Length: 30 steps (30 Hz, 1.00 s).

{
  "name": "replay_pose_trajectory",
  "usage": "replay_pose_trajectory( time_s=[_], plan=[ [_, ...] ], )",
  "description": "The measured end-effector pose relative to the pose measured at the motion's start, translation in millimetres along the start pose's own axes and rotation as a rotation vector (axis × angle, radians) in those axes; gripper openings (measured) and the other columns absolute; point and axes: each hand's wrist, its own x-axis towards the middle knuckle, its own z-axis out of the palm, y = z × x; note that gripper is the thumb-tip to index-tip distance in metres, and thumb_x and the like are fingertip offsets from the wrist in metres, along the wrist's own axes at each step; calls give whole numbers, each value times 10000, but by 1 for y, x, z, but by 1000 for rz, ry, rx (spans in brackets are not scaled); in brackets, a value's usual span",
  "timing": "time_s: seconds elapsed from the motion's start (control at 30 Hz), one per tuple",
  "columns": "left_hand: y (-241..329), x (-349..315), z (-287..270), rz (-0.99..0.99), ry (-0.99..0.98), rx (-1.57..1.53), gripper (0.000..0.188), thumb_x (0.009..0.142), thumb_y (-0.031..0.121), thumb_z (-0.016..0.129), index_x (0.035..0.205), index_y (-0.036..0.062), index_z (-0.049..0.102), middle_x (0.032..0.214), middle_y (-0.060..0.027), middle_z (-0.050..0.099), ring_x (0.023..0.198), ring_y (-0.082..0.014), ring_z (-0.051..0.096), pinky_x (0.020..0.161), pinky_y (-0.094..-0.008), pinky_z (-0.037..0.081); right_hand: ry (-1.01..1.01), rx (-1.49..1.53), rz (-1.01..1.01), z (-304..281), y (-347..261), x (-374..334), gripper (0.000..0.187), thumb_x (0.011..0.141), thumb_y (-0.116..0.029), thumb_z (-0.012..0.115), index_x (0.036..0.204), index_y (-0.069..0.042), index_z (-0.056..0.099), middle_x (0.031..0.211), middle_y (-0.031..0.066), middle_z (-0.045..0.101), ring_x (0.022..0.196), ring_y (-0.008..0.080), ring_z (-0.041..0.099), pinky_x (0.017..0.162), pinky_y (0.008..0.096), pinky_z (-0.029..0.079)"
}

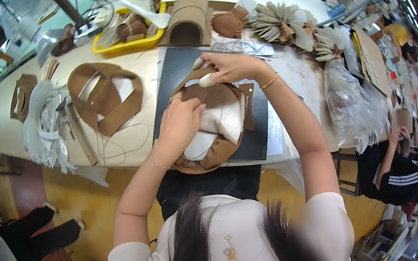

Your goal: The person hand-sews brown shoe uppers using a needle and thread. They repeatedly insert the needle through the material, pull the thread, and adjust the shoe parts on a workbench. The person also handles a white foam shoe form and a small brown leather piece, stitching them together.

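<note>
A brown leather bag (216, 158) lies on a dark mat (161, 92) in front of me, its opening facing up and white sheets (221, 121) showing inside. My left hand (182, 121) reaches over the opening, fingers closed in a pinch. A thin needle (205, 98) sticks up at its fingertips, and a fine thread (223, 108) runs across the white sheet. At the far rim my right hand (235, 67) grips the leather between thumb and fingers. Pale covers sit on its thumb and one fingertip.
Another brown bag piece (134, 99) lies to the left, near bundled white strips (44, 129). Behind the mat stand a yellow tray (129, 46) and a curved brown form (190, 6). Fanned pale pieces (279, 22) and a plastic bag (351, 97) are at right. A co-worker (396, 168) sits farther right.
</note>
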Motion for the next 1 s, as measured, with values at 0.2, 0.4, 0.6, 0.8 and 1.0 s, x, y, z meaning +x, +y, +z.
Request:
replay_pose_trajectory(
  time_s=[0.2, 0.4, 0.6, 0.8, 1.0],
  plan=[
    [12, 16, 9, -30, -78, -68, 161, 855, 132, 570, 908, 29, 681, 997, -310, 597, 820, -425, 621, 752, -479, 501, -30, -6, -86, -14, -29, -10, 646, 801, -420, 701, 1185, 62, 509, 941, 210, 650, 842, 243, 629, 742, 331, 489],
    [3, 31, 12, -33, -107, -70, 194, 836, 85, 540, 951, 13, 677, 871, -252, 639, 828, -415, 613, 763, -463, 490, -54, -33, -81, -20, -44, -10, 663, 786, -434, 721, 1189, 51, 516, 942, 185, 647, 874, 225, 615, 764, 317, 476],
    [29, 7, -26, 115, -147, -95, 134, 844, 108, 586, 909, 6, 642, 991, -204, 613, 884, -379, 607, 759, -429, 487, 38, 72, -51, -20, -27, -10, 648, 794, -409, 727, 1242, -6, 489, 1039, 157, 618, 934, 206, 583, 784, 310, 468],
    [4, -61, -58, 418, -232, -64, 82, 757, 31, 672, 812, -3, 621, 1110, -156, 577, 991, -342, 598, 818, -401, 497, 224, 568, 21, -47, -17, -41, 621, 789, -294, 758, 1285, -77, 454, 1056, 80, 590, 902, 96, 535, 724, 245, 466],
    [-27, -69, -52, 482, -186, 59, 84, 729, 32, 665, 801, -11, 654, 1191, -191, 539, 1240, -349, 471, 944, -409, 455, 269, 242, -394, -66, -72, -67, 663, 754, -205, 784, 1302, -53, 443, 1045, 28, 564, 965, 94, 547, 847, 232, 463]
  ],
)
